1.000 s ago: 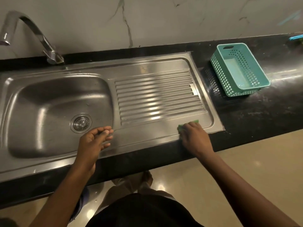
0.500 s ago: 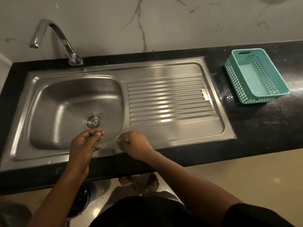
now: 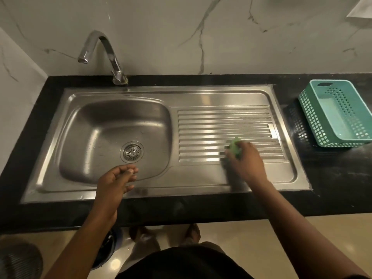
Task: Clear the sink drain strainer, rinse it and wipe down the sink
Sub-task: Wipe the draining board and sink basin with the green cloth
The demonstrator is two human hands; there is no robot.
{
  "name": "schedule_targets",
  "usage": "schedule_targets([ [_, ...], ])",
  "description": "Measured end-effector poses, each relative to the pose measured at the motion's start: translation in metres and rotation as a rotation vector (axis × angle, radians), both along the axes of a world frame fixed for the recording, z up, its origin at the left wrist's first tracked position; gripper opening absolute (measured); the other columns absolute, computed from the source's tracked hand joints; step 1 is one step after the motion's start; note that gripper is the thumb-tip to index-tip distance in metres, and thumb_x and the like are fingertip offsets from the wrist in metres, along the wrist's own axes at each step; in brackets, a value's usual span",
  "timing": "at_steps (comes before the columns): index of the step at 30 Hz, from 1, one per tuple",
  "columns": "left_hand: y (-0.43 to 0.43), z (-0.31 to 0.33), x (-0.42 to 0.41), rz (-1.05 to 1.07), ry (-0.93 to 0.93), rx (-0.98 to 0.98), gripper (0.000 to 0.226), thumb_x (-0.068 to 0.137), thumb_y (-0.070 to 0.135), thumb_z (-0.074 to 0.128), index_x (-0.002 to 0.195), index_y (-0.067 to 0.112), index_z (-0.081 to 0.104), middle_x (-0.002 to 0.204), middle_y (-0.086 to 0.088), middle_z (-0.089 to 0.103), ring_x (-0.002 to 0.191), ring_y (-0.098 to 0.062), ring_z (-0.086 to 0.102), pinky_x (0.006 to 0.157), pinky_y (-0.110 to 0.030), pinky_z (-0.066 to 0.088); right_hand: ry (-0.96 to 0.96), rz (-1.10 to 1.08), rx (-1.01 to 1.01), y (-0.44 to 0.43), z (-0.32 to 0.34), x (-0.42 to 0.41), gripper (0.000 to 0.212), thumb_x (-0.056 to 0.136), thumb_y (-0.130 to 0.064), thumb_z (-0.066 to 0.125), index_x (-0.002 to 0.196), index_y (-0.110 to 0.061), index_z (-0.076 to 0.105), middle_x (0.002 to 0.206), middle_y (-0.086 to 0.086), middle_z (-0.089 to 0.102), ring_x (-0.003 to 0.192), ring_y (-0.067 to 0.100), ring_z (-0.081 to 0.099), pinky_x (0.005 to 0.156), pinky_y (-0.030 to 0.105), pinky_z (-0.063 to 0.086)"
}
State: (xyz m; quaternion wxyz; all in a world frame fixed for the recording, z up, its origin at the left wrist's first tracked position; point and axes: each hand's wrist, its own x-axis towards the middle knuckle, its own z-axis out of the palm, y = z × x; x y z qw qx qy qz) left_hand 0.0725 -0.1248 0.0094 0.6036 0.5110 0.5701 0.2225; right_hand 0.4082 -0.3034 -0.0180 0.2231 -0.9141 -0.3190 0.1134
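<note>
A stainless steel sink is set into a black counter, its basin on the left and a ribbed drainboard on the right. The round metal drain strainer sits in the basin floor. My right hand grips a green scrub pad and presses it on the drainboard's near ribs. My left hand hovers over the basin's front rim, fingers loosely curled, holding nothing.
A chrome tap stands behind the basin. A teal perforated basket sits on the black counter at the right. A marble wall runs behind. A dark bin stands on the floor below.
My right hand with the green pad moved from the sink's front rim near the basin to the right, up onto the drainboard ribs. My left hand stayed near the basin's front rim.
</note>
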Motion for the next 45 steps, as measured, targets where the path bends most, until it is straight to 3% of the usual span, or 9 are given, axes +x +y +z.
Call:
schedule_targets([
  [2,0.006,0.003,-0.003,-0.004,-0.009,0.002,0.018,0.102,0.012,0.059,0.109,0.017,0.075,0.11,-0.007,0.079,0.111,-0.03,0.072,0.087,-0.039,0.056,-0.08,0.102,-0.142,0.002,-0.018,-0.018,0.038,0.094,-0.038,0.061,0.12,-0.01,0.06,0.126,0.012,0.058,0.118,0.034,0.052,0.091,0.047,0.054],
  [8,0.027,0.009,-0.014,-0.031,-0.031,-0.007,0.019,0.102,0.009,0.058,0.113,0.009,0.073,0.114,-0.013,0.077,0.116,-0.039,0.069,0.082,-0.036,0.054,-0.034,0.209,-0.095,0.059,-0.017,-0.11,0.037,0.097,-0.012,0.051,0.134,-0.008,0.058,0.133,0.013,0.059,0.124,0.032,0.053,0.099,0.042,0.047],
  [12,0.045,0.02,-0.021,-0.04,-0.047,-0.002,0.018,0.102,0.008,0.058,0.112,0.01,0.073,0.114,-0.012,0.077,0.116,-0.037,0.069,0.086,-0.038,0.054,0.015,0.495,-0.099,0.124,-0.015,-0.194,0.032,0.088,-0.002,0.056,0.117,-0.008,0.067,0.118,0.014,0.067,0.118,0.032,0.055,0.104,0.039,0.043],
  [15,0.06,0.027,-0.033,-0.036,-0.056,0.02,0.017,0.101,0.01,0.06,0.107,0.015,0.075,0.11,-0.007,0.079,0.11,-0.03,0.072,0.087,-0.04,0.056,0.072,0.591,-0.17,0.147,-0.016,-0.219,0.034,0.084,0.001,0.055,0.114,-0.009,0.068,0.112,0.013,0.067,0.115,0.033,0.056,0.094,0.044,0.05],
  [22,0.079,0.015,-0.048,-0.045,-0.066,-0.011,0.017,0.101,0.008,0.06,0.108,0.012,0.075,0.111,-0.01,0.079,0.113,-0.033,0.071,0.096,-0.048,0.055,-0.032,0.359,0.167,0.122,0.015,-0.145,0.039,0.088,-0.011,0.048,0.122,-0.015,0.066,0.11,0.009,0.067,0.104,0.03,0.055,0.084,0.04,0.048],
  [27,0.078,0.008,-0.037,-0.1,-0.074,-0.034,0.018,0.101,0.009,0.061,0.109,0.014,0.075,0.11,-0.008,0.079,0.112,-0.032,0.072,0.099,-0.053,0.054,-0.251,0.109,-0.039,0.076,0.014,-0.087,0.036,0.088,-0.007,0.056,0.122,-0.015,0.068,0.12,0.004,0.069,0.11,0.028,0.057,0.077,0.037,0.051],
  [32,0.08,0.006,-0.027,-0.135,-0.083,-0.041,0.019,0.101,0.009,0.06,0.108,0.016,0.076,0.11,-0.009,0.079,0.108,-0.029,0.072,0.093,-0.046,0.055,-0.163,0.125,-0.189,0.07,-0.017,-0.112,0.027,0.095,-0.031,0.061,0.118,-0.019,0.068,0.124,0.001,0.063,0.112,0.024,0.059,0.086,0.037,0.056],
  [39,0.086,0.006,-0.026,-0.143,-0.085,-0.031,0.018,0.101,0.009,0.06,0.108,0.015,0.075,0.11,-0.009,0.079,0.106,-0.028,0.072,0.088,-0.041,0.054,-0.191,0.149,-0.238,0.104,-0.016,-0.148,0.023,0.09,-0.021,0.059,0.11,-0.014,0.068,0.119,0.005,0.064,0.111,0.029,0.057,0.088,0.04,0.051],
  [45,0.091,0.01,-0.023,-0.148,-0.093,-0.009,0.017,0.102,0.009,0.059,0.105,0.017,0.075,0.11,-0.01,0.079,0.108,-0.03,0.072,0.084,-0.04,0.054,0.156,0.435,-0.139,0.132,0.001,-0.173,0.034,0.092,-0.015,0.055,0.121,-0.017,0.072,0.125,0.009,0.07,0.113,0.032,0.065,0.094,0.04,0.053],
])
